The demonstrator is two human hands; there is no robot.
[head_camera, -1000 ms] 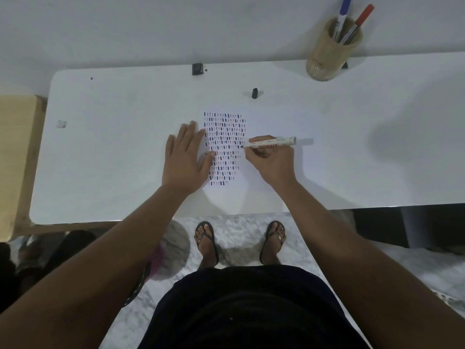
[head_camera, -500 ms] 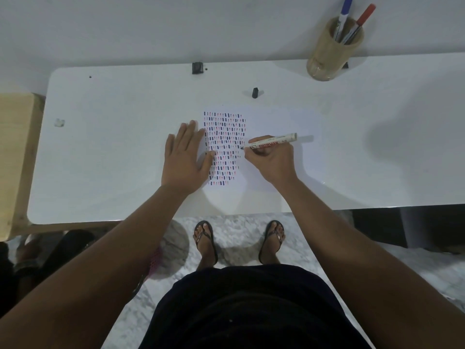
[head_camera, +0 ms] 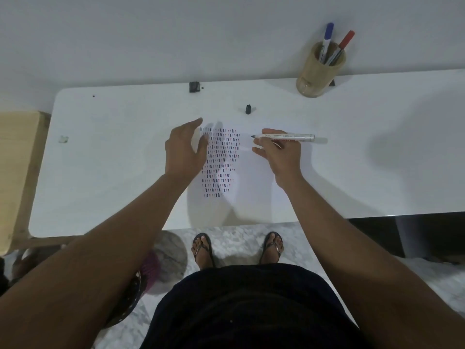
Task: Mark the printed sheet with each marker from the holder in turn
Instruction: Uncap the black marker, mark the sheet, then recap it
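The printed sheet point(head_camera: 221, 159), covered with rows of small dark and red dashes, lies in the middle of the white table point(head_camera: 100, 159). My right hand point(head_camera: 279, 157) holds an uncapped black marker point(head_camera: 284, 137) level above the sheet's right side, tip pointing left, off the paper. My left hand point(head_camera: 183, 149) hovers over the sheet's left edge, fingers apart, holding nothing. A black cap point(head_camera: 248, 109) stands beyond the sheet. The wooden holder point(head_camera: 319, 71) at the back right holds a blue-capped marker point(head_camera: 327, 41) and a red-capped marker point(head_camera: 343, 45).
A small black block point(head_camera: 194, 86) sits at the table's back edge by the wall. A scrap of white material point(head_camera: 63, 139) lies at the left. A wooden bench point(head_camera: 17, 172) adjoins the table's left end. My sandalled feet stand below the front edge.
My left hand has lifted off the sheet and turned on edge. My right hand has raised the marker tip off the paper and moved it slightly right.
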